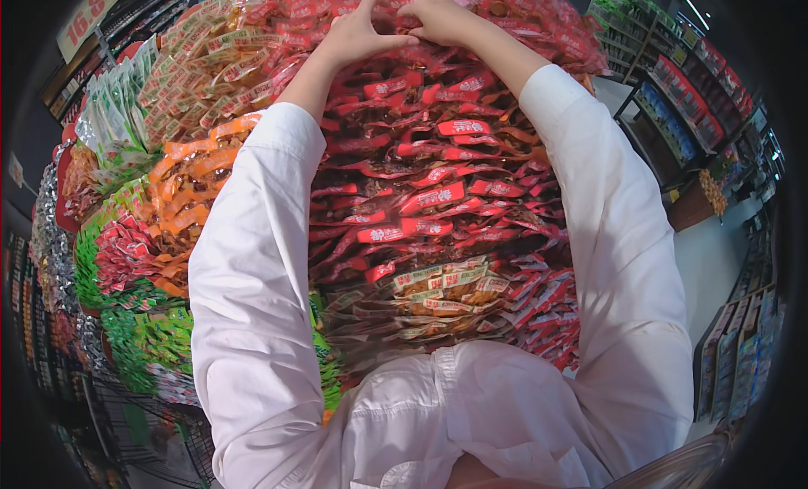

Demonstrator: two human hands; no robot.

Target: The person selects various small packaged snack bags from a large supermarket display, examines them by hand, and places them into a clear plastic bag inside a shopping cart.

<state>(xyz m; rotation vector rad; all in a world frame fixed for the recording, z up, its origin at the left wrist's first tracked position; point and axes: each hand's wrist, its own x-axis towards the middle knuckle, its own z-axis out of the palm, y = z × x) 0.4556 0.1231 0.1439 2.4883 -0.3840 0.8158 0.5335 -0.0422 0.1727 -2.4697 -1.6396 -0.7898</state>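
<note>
Both my arms, in white sleeves, reach forward over a large heap of small packaged snacks. My left hand is at the top of the heap, thumb and fingers apart in a curved shape, over red packets. Close on its right, my right hand bends its fingers down towards the same red packets; whether it pinches one cannot be made out. Rows of red snack packets lie below the hands, between my arms. Nearer my body are clear packets with cream labels and red-and-white packets.
Orange-topped packets, green packets and cream-labelled packets are piled to the left. A price sign stands at upper left. A wire rack is at lower left. Stocked store shelves and a pale floor lie to the right.
</note>
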